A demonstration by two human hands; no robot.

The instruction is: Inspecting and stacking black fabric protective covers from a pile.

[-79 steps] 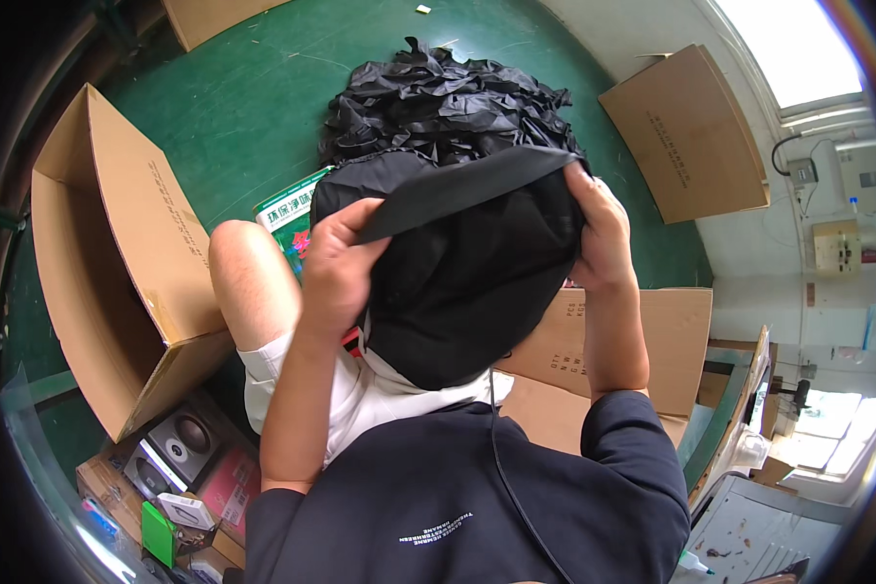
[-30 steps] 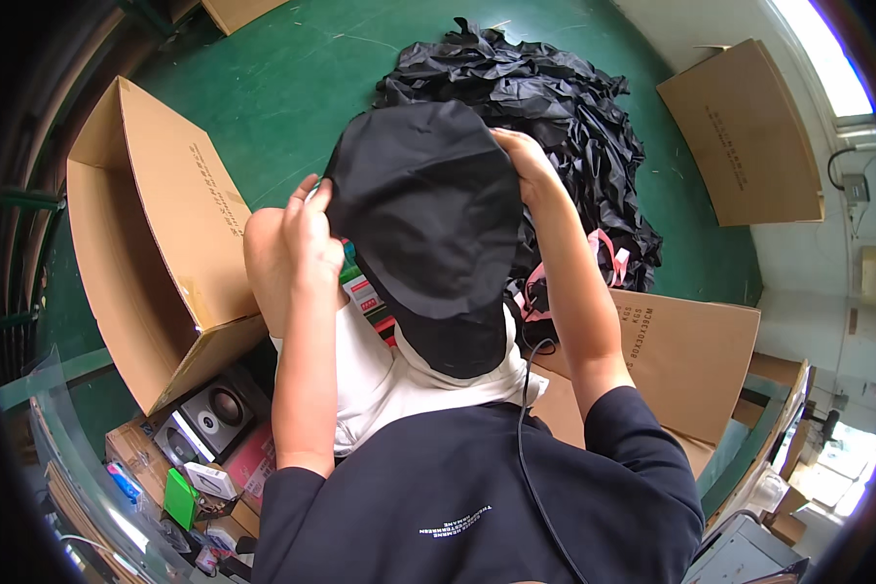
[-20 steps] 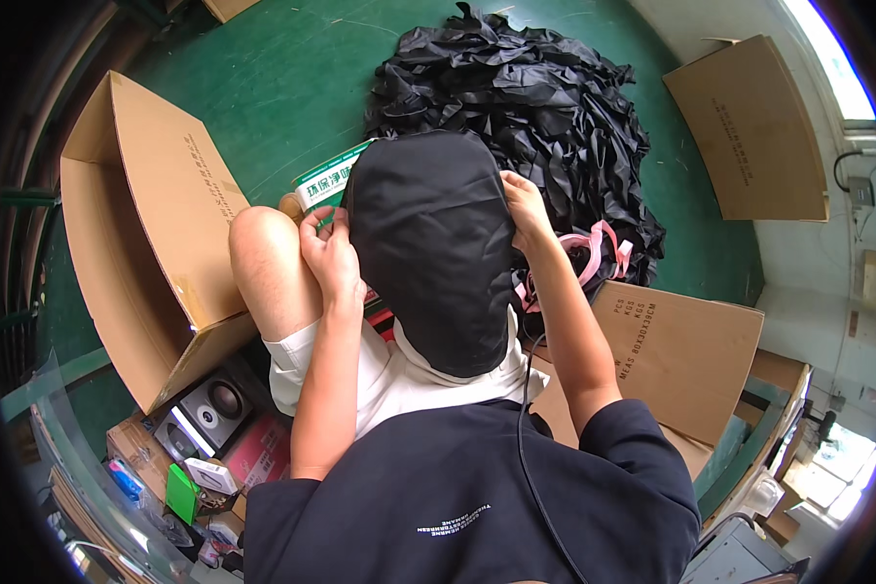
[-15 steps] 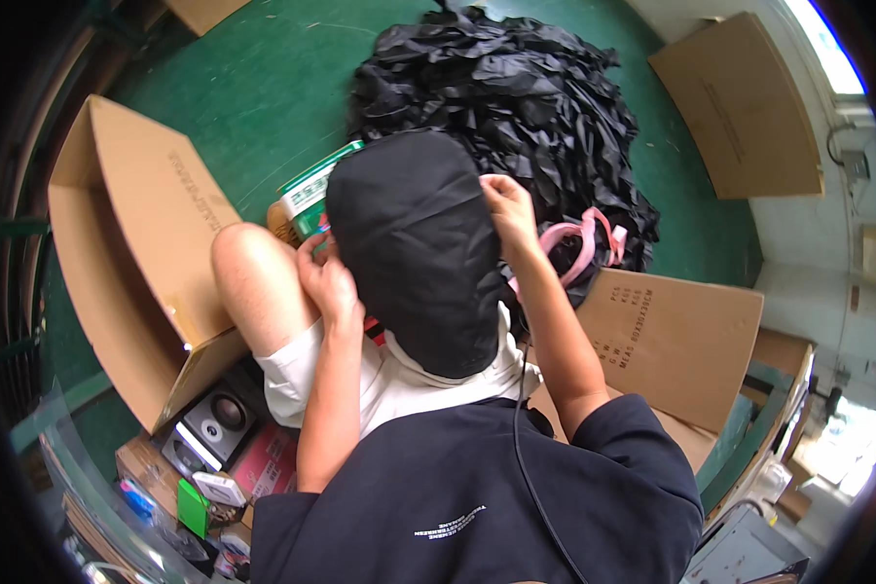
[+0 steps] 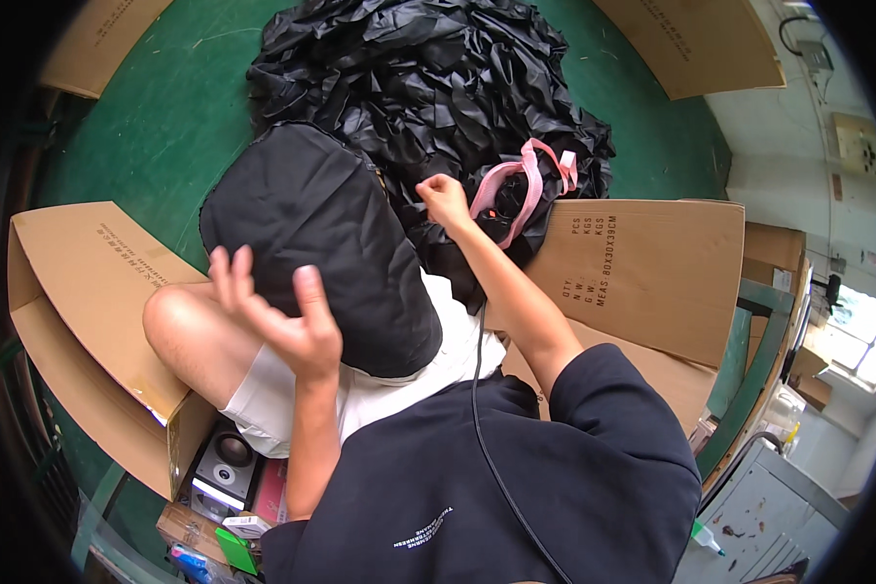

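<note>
A flat black fabric piece (image 5: 307, 234), rounded at its far end and sewn round the edge, lies across my lap. It rests over my white shorts and leans to the left. My left hand (image 5: 287, 311) is held over its near left part, fingers spread, with nothing in it. To the right of the piece, my right hand (image 5: 445, 202) is closed with thumb and fingertips together, apart from the black fabric piece. What these fingers hold, if anything, is too small to make out. Just beyond that hand spreads a large heap of crumpled black fabric (image 5: 419, 78).
A pink strap (image 5: 530, 190) curls on the heap's right side. An open carton (image 5: 117, 263) stands left of my bent knee, another carton (image 5: 642, 282) on the right. Below left are a speaker (image 5: 226, 472) and small boxes. Green floor (image 5: 180, 107) surrounds the heap.
The black fabric piece has tilted leftward and lowered onto my lap. My left hand has come off its edge and opened. My right hand has moved away from its right edge.
</note>
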